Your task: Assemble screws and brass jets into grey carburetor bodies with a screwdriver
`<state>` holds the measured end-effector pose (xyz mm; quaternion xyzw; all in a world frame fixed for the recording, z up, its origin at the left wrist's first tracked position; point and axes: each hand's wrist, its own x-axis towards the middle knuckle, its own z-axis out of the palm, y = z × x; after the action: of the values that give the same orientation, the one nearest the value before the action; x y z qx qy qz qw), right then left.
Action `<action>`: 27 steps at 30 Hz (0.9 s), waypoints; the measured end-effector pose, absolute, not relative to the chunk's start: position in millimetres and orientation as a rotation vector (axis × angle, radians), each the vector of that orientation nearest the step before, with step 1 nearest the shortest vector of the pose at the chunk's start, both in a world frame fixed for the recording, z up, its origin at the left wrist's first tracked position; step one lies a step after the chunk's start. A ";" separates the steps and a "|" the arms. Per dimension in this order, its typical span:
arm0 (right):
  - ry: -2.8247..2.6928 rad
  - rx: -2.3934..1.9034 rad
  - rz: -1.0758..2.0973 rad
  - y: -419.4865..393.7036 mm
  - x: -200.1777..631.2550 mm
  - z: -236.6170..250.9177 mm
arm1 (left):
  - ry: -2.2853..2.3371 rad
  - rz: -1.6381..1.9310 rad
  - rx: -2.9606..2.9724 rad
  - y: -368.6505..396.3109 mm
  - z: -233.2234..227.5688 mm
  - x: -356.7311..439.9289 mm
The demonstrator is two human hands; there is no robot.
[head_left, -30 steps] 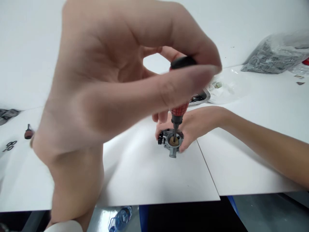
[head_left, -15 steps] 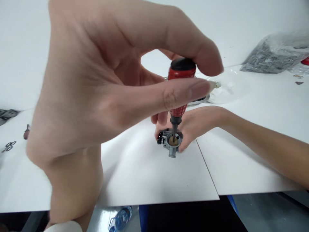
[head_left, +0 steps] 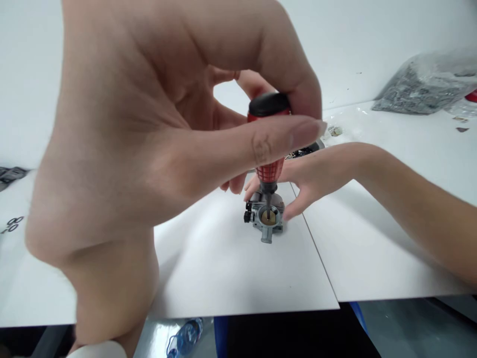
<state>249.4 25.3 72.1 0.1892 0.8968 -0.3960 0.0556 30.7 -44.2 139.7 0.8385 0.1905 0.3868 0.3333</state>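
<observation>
Loosening is what I notice first: my right hand (head_left: 313, 171), which half a second ago cupped the small grey metal part (head_left: 266, 219), has lifted its fingers off and now hangs open just above and behind it. My left hand (head_left: 156, 139) keeps the red-handled screwdriver (head_left: 271, 149) pinched between thumb and fingertips, upright, tip down in the part's brass centre. The part sits on the white table (head_left: 231, 268), directly below my left fingers. I judge it is steadied by the screwdriver alone.

No readable text; black marks (head_left: 11, 224) (illegible) on the white table (head_left: 231, 268).
</observation>
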 end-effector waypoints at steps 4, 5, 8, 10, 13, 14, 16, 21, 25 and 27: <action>2.728 0.626 -1.254 23.1 248.1 73.7 | 0.425 0.935 2.369 -40.8 136.7 26.0; 2.736 0.650 -1.245 21.4 246.1 72.3 | 0.432 0.917 2.393 -40.7 136.7 26.8; 2.713 0.750 -1.170 17.4 240.5 66.6 | 0.465 0.849 2.455 -42.1 138.5 31.1; 2.668 0.792 -1.161 16.6 239.2 63.5 | 0.473 0.823 2.493 -43.8 140.6 33.4; 2.666 0.866 -1.204 16.3 239.6 62.2 | 0.511 0.822 2.535 -45.0 143.3 35.7; 2.679 0.897 -1.214 16.0 239.7 62.5 | 0.511 0.845 2.536 -44.8 143.8 36.9; 2.682 0.925 -1.241 15.4 239.4 63.7 | 0.462 0.923 2.500 -44.2 144.6 40.5; 2.652 0.877 -1.292 16.0 237.1 64.0 | 0.333 0.983 2.366 -44.2 146.2 49.1; 2.630 0.803 -1.338 17.5 236.8 61.8 | 0.431 0.887 2.352 -42.6 145.1 48.4; 2.630 0.810 -1.344 17.5 237.0 61.5 | 0.467 0.893 2.323 -39.4 144.4 48.9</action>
<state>237.0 17.5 61.5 0.2644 0.8580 -0.4386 0.0395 48.9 -39.4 144.4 0.8750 0.1758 0.3365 0.3002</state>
